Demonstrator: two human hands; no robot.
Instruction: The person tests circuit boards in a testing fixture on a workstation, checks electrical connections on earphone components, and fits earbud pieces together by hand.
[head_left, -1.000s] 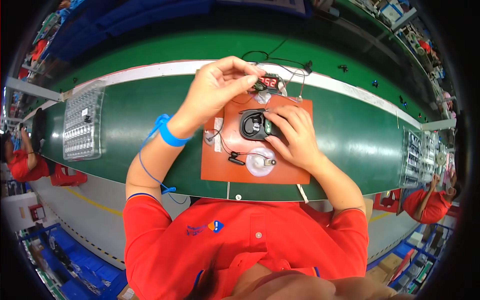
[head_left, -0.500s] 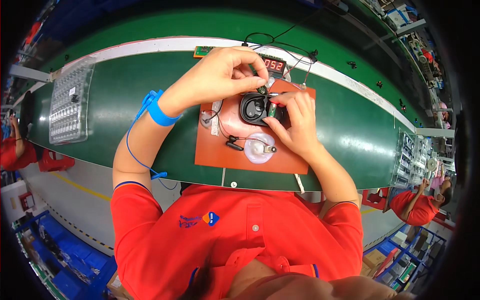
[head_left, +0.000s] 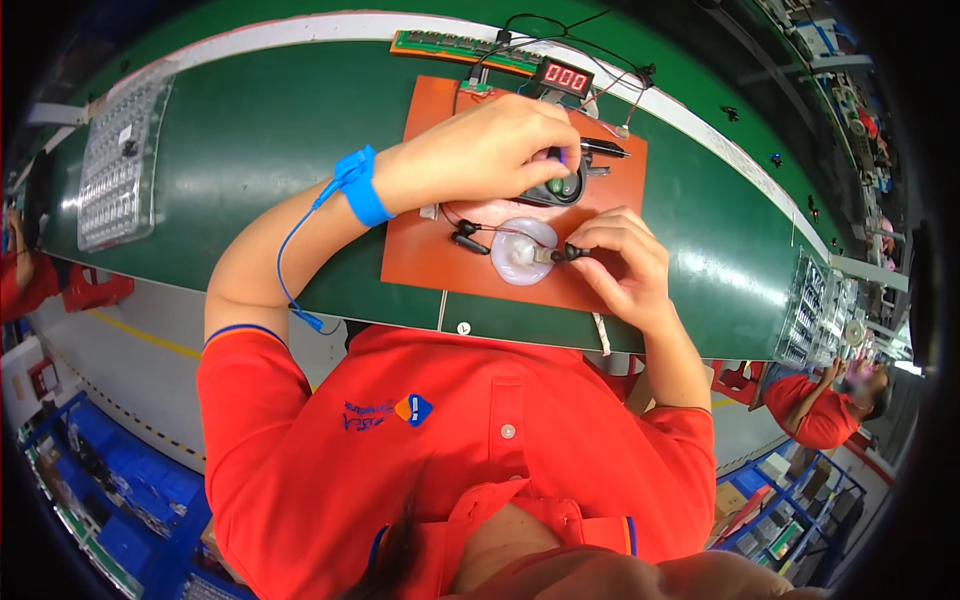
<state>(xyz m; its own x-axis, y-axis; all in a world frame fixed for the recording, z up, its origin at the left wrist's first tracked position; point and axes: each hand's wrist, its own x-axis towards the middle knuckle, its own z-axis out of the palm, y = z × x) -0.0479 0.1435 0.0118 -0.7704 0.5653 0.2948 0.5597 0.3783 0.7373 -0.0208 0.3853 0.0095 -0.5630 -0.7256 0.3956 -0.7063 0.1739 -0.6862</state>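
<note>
My right hand (head_left: 632, 268) pinches a black earbud (head_left: 575, 252) between thumb and fingertips. The earbud meets, or nearly meets, a small metal block (head_left: 546, 257) on a round whitish dish (head_left: 520, 268). My left hand (head_left: 505, 150) is bent over a black charging case (head_left: 565, 192), its fingers curled together. A dark piece with a bluish glint shows at those fingertips; its kind is hidden. The hand covers much of the case, and a green spot shows inside it. Both lie on an orange-brown mat (head_left: 430, 260).
A small red-digit meter (head_left: 565, 77) and a green circuit strip (head_left: 460, 48) stand behind the mat, among black cables. A black pen (head_left: 605, 148) lies beside the case. Clear plastic trays (head_left: 122, 165) sit far left, others (head_left: 808, 315) far right. A blue wrist strap (head_left: 365, 187) trails a cord.
My right hand has left the case's side and come nearer to me, with an earbud at the metal block. My left hand has moved right, over the case. The meter's digits have changed.
</note>
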